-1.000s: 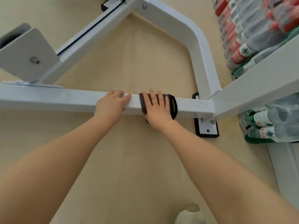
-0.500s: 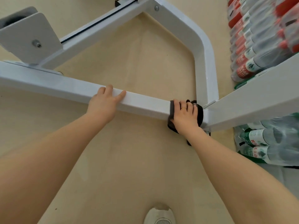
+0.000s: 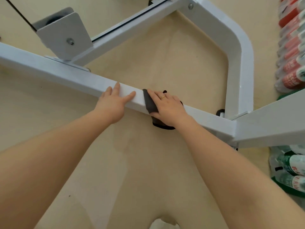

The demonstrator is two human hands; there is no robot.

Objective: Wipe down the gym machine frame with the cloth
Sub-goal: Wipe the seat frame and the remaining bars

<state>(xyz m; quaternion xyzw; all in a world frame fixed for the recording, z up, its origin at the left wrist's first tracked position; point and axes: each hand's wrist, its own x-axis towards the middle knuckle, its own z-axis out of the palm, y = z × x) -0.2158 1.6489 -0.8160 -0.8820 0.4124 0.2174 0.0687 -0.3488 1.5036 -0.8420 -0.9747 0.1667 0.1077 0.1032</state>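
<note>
Fingers of the right hand point(image 3: 166, 105) lie flat and nearly straight over the dark cloth point(image 3: 150, 103), pressing it onto the top face of the white frame beam point(image 3: 66, 73); the thumb side hangs over the near edge, where more cloth droops below the beam. The left hand point(image 3: 113, 103) rests just beside the cloth, fingers straight and slightly spread on the beam, bracing and holding nothing.

From this head view, the beam's long axis runs from upper left down to lower right, ending at the welded joint point(image 3: 231, 128) with the other white members. To wipe well, I judge the palm should keep even pressure and slide along that axis, with the cloth wrapped over the near edge so top and side faces are cleaned together. Bottled-water packs point(image 3: 292, 76) sit at right.
</note>
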